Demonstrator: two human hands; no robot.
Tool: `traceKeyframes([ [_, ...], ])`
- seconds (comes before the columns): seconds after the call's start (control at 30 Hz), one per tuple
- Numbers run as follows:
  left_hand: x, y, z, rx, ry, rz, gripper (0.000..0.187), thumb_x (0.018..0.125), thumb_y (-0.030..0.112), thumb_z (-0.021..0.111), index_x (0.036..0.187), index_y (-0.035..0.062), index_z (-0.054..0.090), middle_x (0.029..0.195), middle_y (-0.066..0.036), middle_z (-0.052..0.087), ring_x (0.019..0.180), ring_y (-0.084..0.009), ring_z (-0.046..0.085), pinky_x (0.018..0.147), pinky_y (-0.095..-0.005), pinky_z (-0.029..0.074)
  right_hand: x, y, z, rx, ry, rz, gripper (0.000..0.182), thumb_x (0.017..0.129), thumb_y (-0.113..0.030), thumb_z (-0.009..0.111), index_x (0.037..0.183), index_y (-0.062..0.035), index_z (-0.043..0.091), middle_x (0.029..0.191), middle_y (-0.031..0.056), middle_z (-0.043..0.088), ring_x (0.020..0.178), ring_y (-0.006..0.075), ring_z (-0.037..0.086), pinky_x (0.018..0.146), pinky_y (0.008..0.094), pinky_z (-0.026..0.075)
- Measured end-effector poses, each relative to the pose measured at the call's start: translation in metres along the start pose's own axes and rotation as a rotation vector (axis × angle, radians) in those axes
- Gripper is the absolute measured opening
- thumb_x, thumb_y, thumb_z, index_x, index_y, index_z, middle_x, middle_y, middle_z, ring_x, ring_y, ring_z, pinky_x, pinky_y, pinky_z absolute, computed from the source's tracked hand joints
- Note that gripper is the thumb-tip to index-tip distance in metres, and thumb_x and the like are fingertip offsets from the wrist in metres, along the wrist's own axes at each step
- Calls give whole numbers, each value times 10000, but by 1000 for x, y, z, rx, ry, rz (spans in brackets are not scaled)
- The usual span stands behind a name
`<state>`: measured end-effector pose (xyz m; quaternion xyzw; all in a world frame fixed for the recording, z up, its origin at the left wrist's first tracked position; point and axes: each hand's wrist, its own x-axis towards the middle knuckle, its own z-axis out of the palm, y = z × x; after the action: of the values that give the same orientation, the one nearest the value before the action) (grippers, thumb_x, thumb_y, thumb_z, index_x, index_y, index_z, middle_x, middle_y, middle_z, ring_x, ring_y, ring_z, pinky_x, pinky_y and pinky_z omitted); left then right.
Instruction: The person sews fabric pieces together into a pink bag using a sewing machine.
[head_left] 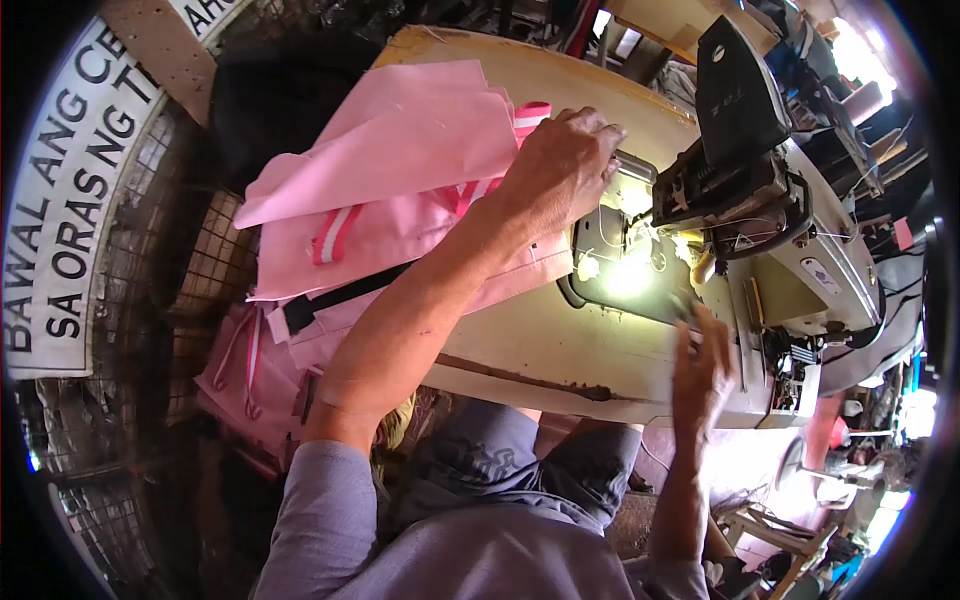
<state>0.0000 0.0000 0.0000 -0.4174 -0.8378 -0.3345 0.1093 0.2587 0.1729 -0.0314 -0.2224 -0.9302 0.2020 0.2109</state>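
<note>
My left hand (pixel 567 165) is closed, knuckles up, at the right edge of the pink fabric (pixel 400 130). What its fingers hold, if anything, is hidden beneath it. A pink-and-white striped strap (pixel 530 117) shows just beside the knuckles. The fabric lies in layered folds under my left forearm, with another striped strap (pixel 333 235) and a black strip (pixel 350 295) on it. My right hand (pixel 705 365), smeared by motion, is over the front of the table near the lit bed of the sewing machine (pixel 740 180). Its fingers are too blurred to read.
The pale sewing table (pixel 520 345) has a worn front edge. More pink fabric (pixel 250 390) hangs off its left side. A lettered sign (pixel 70 220) and wire mesh (pixel 215 250) stand at the left. Cluttered shelves (pixel 850 120) are at the right.
</note>
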Motion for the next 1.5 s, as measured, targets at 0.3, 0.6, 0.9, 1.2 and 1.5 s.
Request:
traceKeyframes([
  [0.3,-17,-26,-149,-80,-34,-158,463,932,227,769,1327,10,661,1296,-172,689,1151,-247,689,1035,-367,527,-7,149,-23,-420,302,-5,399,984,-228,691,1350,-69,663,1139,165,642,1095,355,595,950,468,479],
  [0.6,-89,-83,-153,273,-238,-245,635,861,239,765,1420,21,558,1363,-243,619,1259,-380,611,1075,-413,485,-6,151,-20,-289,424,-41,314,979,-190,684,1259,-51,710,1166,155,670,1114,352,606,990,480,464],
  [0.9,-59,-65,-183,320,-1,-191,331,942,23,569,1268,-1,618,1153,-237,712,1110,-386,690,967,-423,519,-9,148,-21,-285,427,-35,254,969,-138,670,1200,-52,731,1160,149,676,1110,345,609,982,470,471],
  [1.2,-30,33,-250,351,125,11,358,935,-34,509,1273,27,610,1126,-177,718,1036,-302,707,942,-415,544,-16,117,-21,-246,470,-319,346,936,1,647,1275,-61,676,1169,157,643,1078,340,601,964,483,476],
  [1.5,-24,114,-335,255,250,81,356,916,-101,552,1237,14,652,1126,-137,711,1104,-210,653,979,-326,512,-49,-39,-25,117,180,-666,505,808,38,694,1308,-33,677,1228,150,613,1114,319,603,930,468,518],
])
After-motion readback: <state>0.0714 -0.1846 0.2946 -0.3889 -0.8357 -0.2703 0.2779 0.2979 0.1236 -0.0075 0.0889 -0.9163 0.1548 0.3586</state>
